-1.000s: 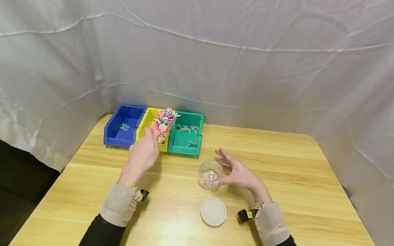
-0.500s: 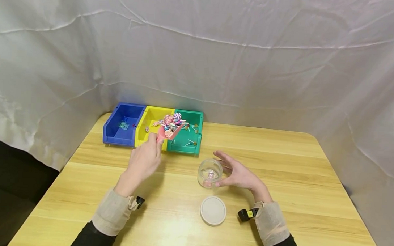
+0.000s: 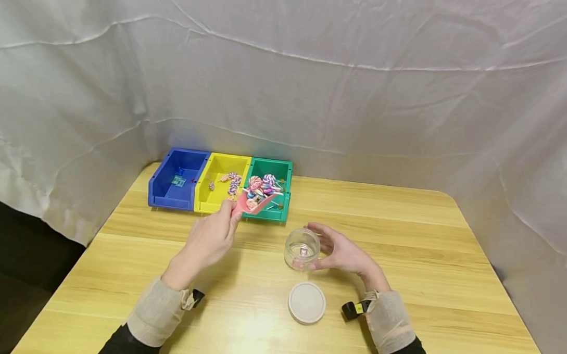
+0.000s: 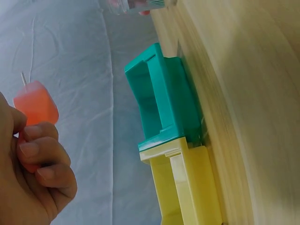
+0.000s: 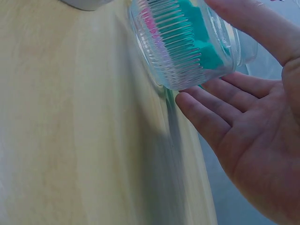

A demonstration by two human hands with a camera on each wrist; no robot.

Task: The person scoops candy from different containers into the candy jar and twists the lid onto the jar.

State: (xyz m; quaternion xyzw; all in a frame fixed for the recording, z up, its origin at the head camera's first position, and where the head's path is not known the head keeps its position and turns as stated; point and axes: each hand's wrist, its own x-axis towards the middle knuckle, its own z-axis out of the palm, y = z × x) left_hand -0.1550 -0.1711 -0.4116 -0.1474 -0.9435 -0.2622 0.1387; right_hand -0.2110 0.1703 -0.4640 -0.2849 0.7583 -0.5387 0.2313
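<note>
In the head view my left hand [image 3: 211, 234] grips the handle of a pink scoop [image 3: 246, 204]. Small lollipops [image 3: 261, 186], striped and multicoloured, are heaped in it above the green bin's front. The left wrist view shows curled fingers round the handle of the scoop [image 4: 37, 103]. My right hand [image 3: 344, 254] is beside a clear glass jar [image 3: 296, 245], thumb toward its front and the other fingers toward its back. Those fingers look nearly straight in the right wrist view, tips right at the ribbed jar [image 5: 173, 42]. A small pinkish piece [image 3: 303, 252] lies inside the jar.
A round white lid [image 3: 307, 303] lies on the wooden table [image 3: 403, 243] in front of the jar. Behind, a blue bin [image 3: 172, 202], a yellow bin [image 3: 209, 200] and a green bin [image 3: 285, 198] stand side by side with small items inside. Grey cloth [image 3: 342, 111] hangs behind the table.
My left hand has moved the loaded scoop from over the yellow bin rightward and nearer, to the green bin's front. My right fingers have drawn in slightly toward the jar, which stays in place.
</note>
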